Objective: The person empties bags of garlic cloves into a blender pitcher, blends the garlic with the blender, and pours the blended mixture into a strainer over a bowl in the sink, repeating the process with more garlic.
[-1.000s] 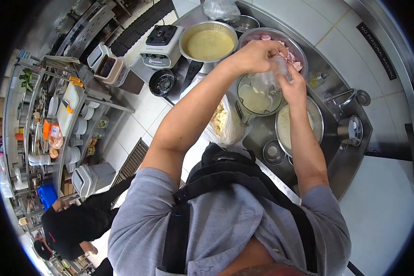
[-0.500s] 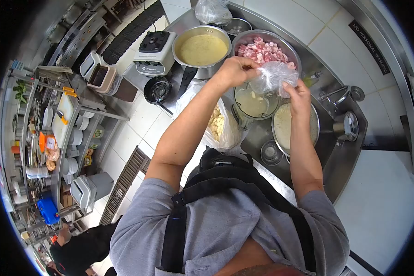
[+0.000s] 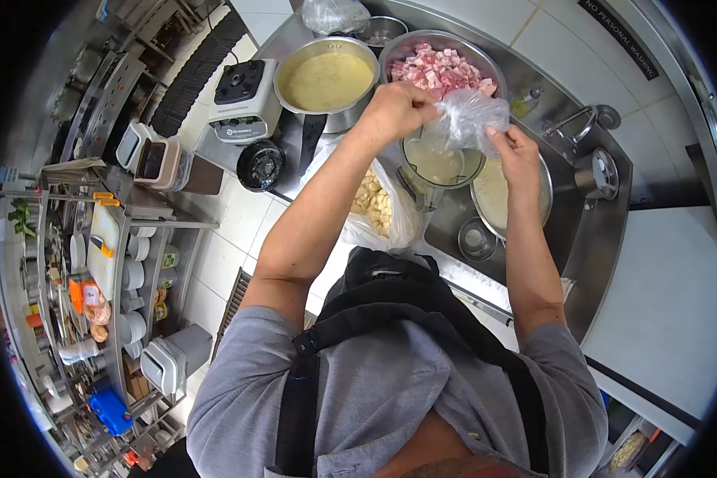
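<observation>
A crumpled clear plastic bag [image 3: 472,115] is stretched between my two hands. My left hand [image 3: 397,110] pinches its left side between thumb and fingers. My right hand [image 3: 515,155] grips its right edge. Below the bag stands a blender jar [image 3: 430,170] with pale liquid inside, its top partly covered by the bag. To the left, a white plastic bag [image 3: 402,227] holds pale pieces that look like peeled garlic cloves [image 3: 372,203]. Beyond my hands is a steel bowl [image 3: 494,64] of diced raw meat [image 3: 440,70].
A pot [image 3: 283,84] of yellowish liquid stands beside the blender base [image 3: 243,103] and a black bowl [image 3: 260,165]. In the sink area are a bowl of pale liquid [image 3: 492,195], a small metal bowl [image 3: 476,239] and a tap [image 3: 573,131]. Shelving [image 3: 119,295] runs along the left.
The view has turned slightly, and the counter items appear farther left. Both hands keep hold of the clear bag. The other person at the lower left has mostly left the view.
</observation>
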Action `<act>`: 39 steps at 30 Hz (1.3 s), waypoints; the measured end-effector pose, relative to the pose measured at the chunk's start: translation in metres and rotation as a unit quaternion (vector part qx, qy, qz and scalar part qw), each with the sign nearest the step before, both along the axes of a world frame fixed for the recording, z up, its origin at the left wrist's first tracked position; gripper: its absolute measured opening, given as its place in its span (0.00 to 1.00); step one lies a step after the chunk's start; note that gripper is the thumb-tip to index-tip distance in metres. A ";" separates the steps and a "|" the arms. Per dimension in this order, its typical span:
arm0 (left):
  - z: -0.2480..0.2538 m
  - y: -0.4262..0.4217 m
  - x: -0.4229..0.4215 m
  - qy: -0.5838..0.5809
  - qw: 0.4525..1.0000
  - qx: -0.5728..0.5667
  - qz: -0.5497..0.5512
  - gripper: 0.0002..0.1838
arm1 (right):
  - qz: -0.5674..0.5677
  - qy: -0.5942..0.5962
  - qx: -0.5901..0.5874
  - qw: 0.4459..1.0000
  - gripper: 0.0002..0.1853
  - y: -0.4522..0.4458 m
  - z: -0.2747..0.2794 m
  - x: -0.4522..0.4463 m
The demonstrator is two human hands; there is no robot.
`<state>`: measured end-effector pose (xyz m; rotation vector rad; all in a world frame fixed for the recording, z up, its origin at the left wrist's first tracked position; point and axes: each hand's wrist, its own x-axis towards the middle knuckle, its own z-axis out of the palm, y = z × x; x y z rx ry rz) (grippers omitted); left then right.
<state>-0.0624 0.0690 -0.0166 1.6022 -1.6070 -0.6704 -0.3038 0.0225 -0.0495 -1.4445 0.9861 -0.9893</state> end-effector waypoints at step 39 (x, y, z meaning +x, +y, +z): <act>0.024 0.060 -0.017 0.258 0.964 -0.032 0.061 0.24 | 0.087 0.058 -0.306 0.946 0.09 0.045 0.038 0.051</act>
